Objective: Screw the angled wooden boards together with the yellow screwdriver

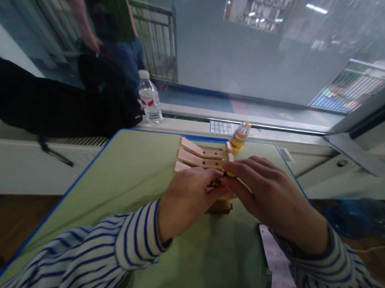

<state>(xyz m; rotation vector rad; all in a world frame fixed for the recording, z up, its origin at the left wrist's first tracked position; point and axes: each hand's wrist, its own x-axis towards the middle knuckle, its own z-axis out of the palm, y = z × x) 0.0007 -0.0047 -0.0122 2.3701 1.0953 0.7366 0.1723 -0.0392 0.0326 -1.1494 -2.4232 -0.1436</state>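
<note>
A small wooden assembly (194, 158) of pale slats with dark holes lies on the table under my hands. My left hand (188, 195) is closed on its near part, thumb and fingers bent around the wood. My right hand (270, 195) comes in from the right and pinches a small yellow and black tool (230, 174), perhaps a short screwdriver; most of it is hidden by my fingers. The tool's dark end points left, close to my left fingertips. Below my hands a darker wooden end (219, 207) of the assembly shows.
The blue-edged table (133, 158) stands against a window sill. A glue bottle (240, 136) with yellow cap is just behind the assembly. On the sill stands a water bottle (149, 99), with a black bag (59, 102) to its left. A phone (275, 256) lies beneath my right forearm.
</note>
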